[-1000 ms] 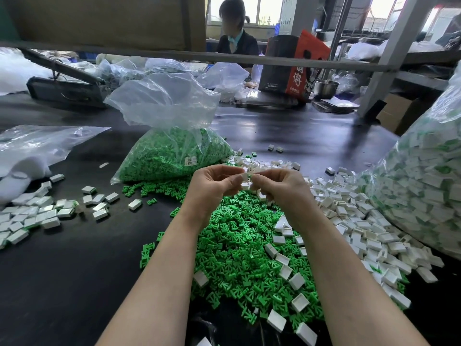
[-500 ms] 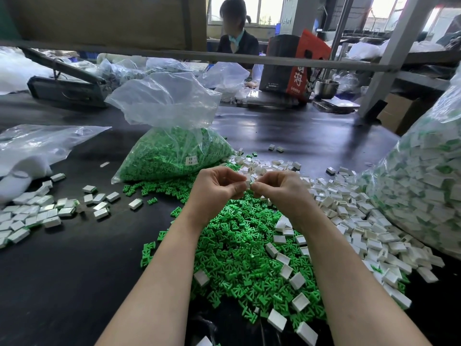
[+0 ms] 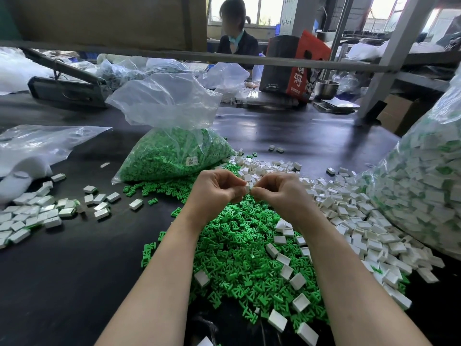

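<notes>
Pinching from both sides, the left hand and the right hand meet fingertip to fingertip, fingers curled, on a small white piece that the fingers mostly hide. The piece sits in the air between the two hands, above the far edge of the heap of green clips, which spreads over the black table toward six o'clock of the hands. From three to five o'clock lies a drift of loose white shells, some of them scattered onto the green heap. At eleven o'clock a clear bag of green clips stands with its neck open, touching the heap's far fringe. At three o'clock, at the frame's edge, bulges a large bag of white and green parts. Well apart at nine o'clock, a small cluster of white blocks lies flat on the table.
</notes>
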`<state>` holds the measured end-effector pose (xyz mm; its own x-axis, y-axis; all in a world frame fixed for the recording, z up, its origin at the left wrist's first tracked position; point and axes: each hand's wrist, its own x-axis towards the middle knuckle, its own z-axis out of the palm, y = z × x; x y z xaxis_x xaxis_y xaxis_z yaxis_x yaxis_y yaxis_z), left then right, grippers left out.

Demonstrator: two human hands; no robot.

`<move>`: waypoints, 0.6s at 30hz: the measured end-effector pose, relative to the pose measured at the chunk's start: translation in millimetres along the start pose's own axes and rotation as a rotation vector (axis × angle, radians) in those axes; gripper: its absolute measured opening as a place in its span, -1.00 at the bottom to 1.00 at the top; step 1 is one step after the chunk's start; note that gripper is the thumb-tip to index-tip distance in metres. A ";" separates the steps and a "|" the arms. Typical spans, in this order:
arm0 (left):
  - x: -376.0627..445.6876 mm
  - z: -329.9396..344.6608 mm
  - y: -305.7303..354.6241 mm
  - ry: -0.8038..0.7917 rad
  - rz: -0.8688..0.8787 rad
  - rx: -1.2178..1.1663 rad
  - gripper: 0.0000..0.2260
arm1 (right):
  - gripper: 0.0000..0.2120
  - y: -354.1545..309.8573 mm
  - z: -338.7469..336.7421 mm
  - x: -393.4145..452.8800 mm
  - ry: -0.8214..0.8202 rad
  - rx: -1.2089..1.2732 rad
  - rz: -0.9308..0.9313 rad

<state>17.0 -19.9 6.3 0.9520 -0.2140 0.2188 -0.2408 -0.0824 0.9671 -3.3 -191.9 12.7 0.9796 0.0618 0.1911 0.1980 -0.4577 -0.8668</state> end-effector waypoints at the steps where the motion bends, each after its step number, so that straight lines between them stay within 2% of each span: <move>1: -0.1 0.0 0.0 0.001 0.003 0.006 -0.88 | -0.93 0.0 0.1 -0.1 0.003 -0.006 -0.003; 12: 0.2 1.1 -0.3 0.002 0.028 0.049 -0.90 | -0.94 -1.2 1.0 0.3 0.022 -0.103 -0.057; 18: 0.9 1.8 -3.4 0.018 0.022 -0.010 -0.88 | -0.95 -0.5 -0.5 -0.8 0.023 -0.045 -0.055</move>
<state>18.3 -21.6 3.0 0.9498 -0.1978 0.2425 -0.2602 -0.0684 0.9631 -4.2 -192.2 13.2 0.9663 0.0681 0.2484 0.2490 -0.4936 -0.8333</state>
